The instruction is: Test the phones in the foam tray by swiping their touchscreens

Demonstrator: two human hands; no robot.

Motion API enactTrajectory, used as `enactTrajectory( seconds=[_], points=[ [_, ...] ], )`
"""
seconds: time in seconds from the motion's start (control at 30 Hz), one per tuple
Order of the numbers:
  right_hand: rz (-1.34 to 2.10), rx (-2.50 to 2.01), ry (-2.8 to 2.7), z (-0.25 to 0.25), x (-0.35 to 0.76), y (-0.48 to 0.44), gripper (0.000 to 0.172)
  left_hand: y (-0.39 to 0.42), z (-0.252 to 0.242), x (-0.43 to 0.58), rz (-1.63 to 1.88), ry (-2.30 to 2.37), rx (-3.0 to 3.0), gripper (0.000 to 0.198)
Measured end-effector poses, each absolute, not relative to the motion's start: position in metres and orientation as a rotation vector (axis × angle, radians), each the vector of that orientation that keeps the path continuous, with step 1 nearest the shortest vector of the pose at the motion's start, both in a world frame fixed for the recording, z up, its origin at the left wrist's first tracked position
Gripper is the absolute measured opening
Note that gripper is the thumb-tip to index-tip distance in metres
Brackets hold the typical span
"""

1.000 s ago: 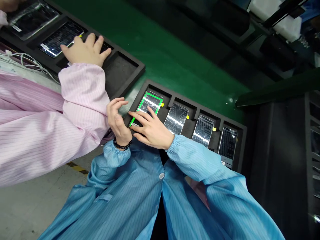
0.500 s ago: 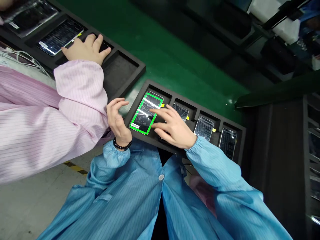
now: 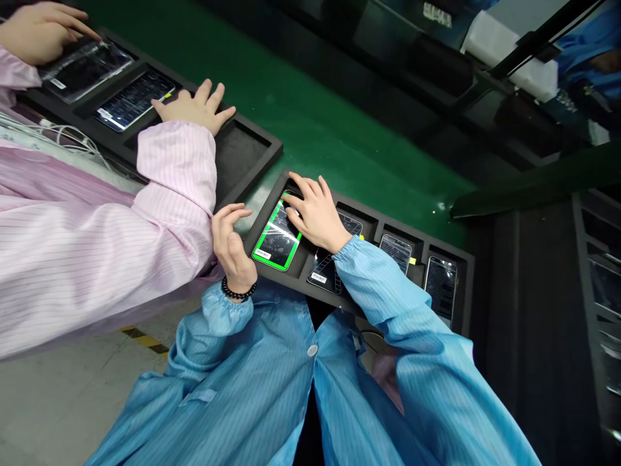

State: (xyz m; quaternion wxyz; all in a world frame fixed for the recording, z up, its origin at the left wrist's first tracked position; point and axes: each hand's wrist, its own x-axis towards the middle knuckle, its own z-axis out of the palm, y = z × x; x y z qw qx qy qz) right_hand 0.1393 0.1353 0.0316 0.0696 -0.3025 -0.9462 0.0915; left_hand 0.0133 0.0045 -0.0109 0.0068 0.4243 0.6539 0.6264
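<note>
One green-bordered smartphone (image 3: 276, 248) is lying in the leftmost compartment of a black tray (image 3: 466, 285), three smartphones (image 3: 396, 252) alongside. Right hand (image 3: 317, 215), spread, gripping nothing, is overlapping its upper end, contact unclear; left hand (image 3: 234, 249), empty, half-curled, is hanging beside the tray.

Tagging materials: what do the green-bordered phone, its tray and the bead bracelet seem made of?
Green-bordered phone: glossy glass front, perhaps under film, from its bright reflections.
Tray: probably matte black foam, from its dull, thick walls.
Bead bracelet: shiny black beads with small highlights; stone or plastic, can't tell.
</note>
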Motion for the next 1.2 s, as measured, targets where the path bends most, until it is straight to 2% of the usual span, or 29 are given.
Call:
enactTrajectory(
  seconds=[0.37,0.53,0.73,1.2],
  points=[
    [0.173,-1.139,-2.537,0.101,0.233,0.098,0.040,0.001,0.000,0.018,1.903,2.026,1.283,0.048],
    [0.168,-1.334,-2.504,0.073,0.278,0.074,0.037,0.000,-0.004,0.016,1.881,2.051,1.309,0.047],
    [0.102,-1.474,-2.525,0.037,0.286,0.087,0.037,-0.001,0.001,0.021,1.860,2.031,1.287,0.047],
    [0.146,-1.323,-2.686,0.037,0.271,0.067,0.036,-0.002,0.000,0.019,1.824,2.081,1.353,0.051]
  ],
)
